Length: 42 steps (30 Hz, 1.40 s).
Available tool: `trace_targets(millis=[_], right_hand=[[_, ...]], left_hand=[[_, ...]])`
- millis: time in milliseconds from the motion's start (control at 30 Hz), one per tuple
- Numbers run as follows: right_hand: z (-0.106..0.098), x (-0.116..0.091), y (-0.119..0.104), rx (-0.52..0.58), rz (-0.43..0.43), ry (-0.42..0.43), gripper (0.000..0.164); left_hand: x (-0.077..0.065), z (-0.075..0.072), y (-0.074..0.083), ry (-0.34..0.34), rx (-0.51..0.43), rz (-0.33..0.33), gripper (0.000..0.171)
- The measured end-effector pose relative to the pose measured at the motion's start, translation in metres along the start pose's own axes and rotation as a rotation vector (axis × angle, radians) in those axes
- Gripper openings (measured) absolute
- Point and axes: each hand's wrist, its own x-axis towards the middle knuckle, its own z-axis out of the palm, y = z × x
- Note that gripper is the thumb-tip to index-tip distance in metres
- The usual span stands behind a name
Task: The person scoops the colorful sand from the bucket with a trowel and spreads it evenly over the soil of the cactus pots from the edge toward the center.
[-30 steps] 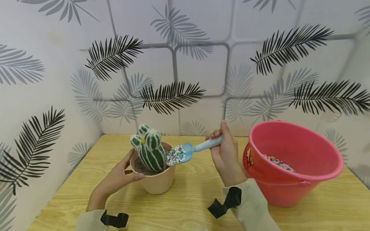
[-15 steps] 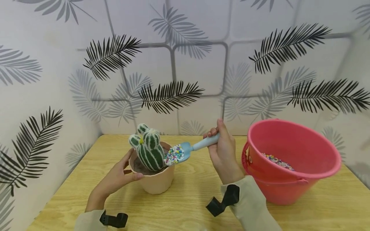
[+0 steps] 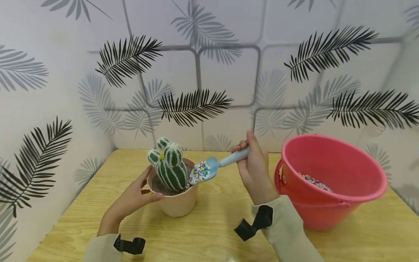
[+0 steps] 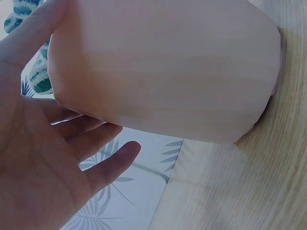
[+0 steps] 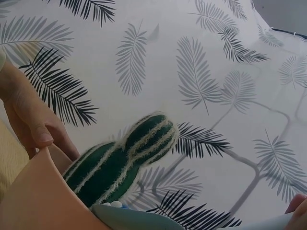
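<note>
1 cactus (image 3: 171, 174) in pot (image 3: 179, 203), beads (image 3: 315, 183) in bucket (image 3: 322, 216)

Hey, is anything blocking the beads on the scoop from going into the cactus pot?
Nothing visible does: the tip of the scoop is over the right rim of the pot, the cactus stands just beyond, and the left hand holds the left side.
</note>
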Motion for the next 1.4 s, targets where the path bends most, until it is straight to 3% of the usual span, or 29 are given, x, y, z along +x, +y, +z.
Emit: trace_targets(millis=[367, 1400], right_hand=[[0.0, 0.001, 0.002, 0.006, 0.003, -0.006, 0.036], [0.019, 0.009, 0.0, -0.08, 0.026, 0.015, 0.031]], left_hand=[[0.0, -0.001, 0.002, -0.003, -0.013, -0.026, 0.099], [0.008, -0.01, 0.002, -0.019, 0.004, -0.024, 0.097]])
